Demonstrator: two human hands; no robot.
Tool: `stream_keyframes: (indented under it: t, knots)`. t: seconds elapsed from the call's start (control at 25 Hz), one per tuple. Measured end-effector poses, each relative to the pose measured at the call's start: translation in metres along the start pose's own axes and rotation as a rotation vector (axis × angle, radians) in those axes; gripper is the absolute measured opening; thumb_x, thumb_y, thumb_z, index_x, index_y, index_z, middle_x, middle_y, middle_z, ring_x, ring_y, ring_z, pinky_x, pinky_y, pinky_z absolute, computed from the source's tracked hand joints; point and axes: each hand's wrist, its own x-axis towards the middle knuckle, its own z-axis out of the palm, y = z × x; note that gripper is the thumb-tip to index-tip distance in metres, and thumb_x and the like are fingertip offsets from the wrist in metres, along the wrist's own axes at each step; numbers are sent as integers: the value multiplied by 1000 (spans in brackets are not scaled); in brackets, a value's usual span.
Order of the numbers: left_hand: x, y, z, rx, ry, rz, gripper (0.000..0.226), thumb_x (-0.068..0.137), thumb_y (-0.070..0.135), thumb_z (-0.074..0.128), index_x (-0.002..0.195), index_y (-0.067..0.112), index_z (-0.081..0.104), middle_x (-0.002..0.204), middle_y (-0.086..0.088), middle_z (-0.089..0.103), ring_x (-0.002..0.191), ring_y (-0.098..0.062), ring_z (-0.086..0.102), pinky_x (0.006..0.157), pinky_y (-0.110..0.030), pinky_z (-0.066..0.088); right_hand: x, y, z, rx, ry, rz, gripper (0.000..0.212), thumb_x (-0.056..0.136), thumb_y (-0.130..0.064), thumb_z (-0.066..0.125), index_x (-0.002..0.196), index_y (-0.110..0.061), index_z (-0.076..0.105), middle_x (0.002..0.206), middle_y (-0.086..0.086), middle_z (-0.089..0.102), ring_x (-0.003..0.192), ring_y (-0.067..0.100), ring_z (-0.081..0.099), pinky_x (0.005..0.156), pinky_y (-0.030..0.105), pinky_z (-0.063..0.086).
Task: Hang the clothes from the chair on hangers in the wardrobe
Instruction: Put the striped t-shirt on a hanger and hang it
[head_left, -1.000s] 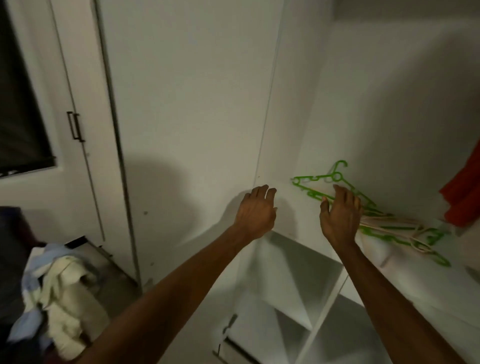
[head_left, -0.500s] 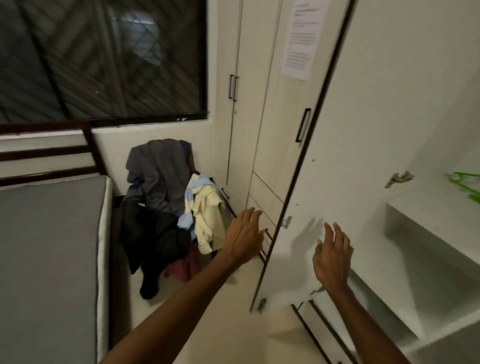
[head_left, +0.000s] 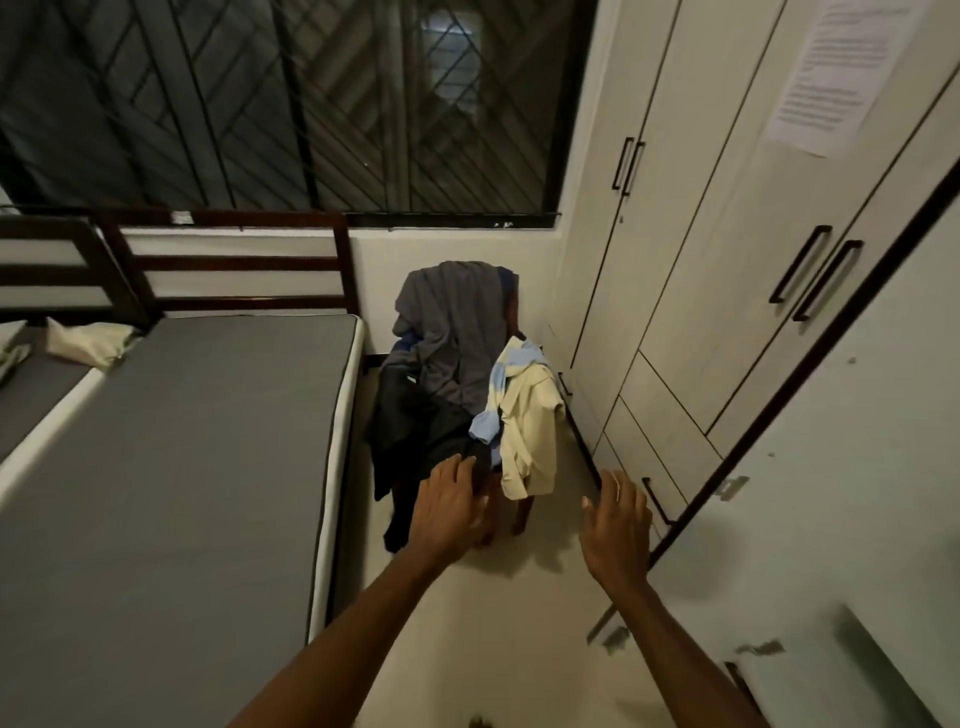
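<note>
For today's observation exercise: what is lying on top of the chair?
Piled clothes cover the chair: a grey garment over its back, dark garments below, and a cream garment with a light blue piece. Seat and backrest are hidden; only legs show.

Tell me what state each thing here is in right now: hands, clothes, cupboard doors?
Left hand: open, holding nothing.
Right hand: open, holding nothing.
Clothes: heaped on the chair, none picked up.
Wardrobe door: swung open.
Far cupboard doors: closed.
Mattress: bare.
</note>
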Motion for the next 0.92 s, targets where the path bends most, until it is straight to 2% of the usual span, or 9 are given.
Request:
stream_keyframes:
  t: [0.28, 0.52, 0.72, 0.92]
  knots:
    - [73, -56, 25, 22, -40, -120, 67, 96, 45, 58, 152, 15, 36, 150, -8, 45, 133, -27, 47, 106, -38, 43, 67, -27, 94, 132, -91, -21, 52, 86, -13, 73, 133, -5, 51, 131, 17, 57, 116, 34, 54, 91, 48, 53]
    - [170, -77, 44, 34, -129, -173, 64, 100, 43, 54, 154, 14, 33, 154, -9, 41, 133, -27, 51, 108, -40, 41, 143, -35, 164, 126, -226, 53, 51, 82, -15, 73, 128, -3, 56, 126, 17, 60, 113, 35, 55, 92, 47, 51]
    - [219, -95, 61, 10, -177, -210, 63, 100, 41, 56, 153, 15, 36, 152, -8, 44, 133, -25, 51, 109, -40, 42, 191, -46, 199, 135, -307, 135, 52, 85, -18, 74, 132, -2, 56, 129, 16, 60, 118, 35, 55, 96, 47, 51]
    - [291, -119, 74, -21, -213, -210, 59, 100, 38, 57, 150, 13, 40, 149, -10, 48, 131, -28, 52, 108, -42, 44, 245, -54, 233, 115, -337, 195, 45, 87, -16, 74, 127, -3, 59, 124, 16, 63, 113, 36, 58, 92, 47, 53]
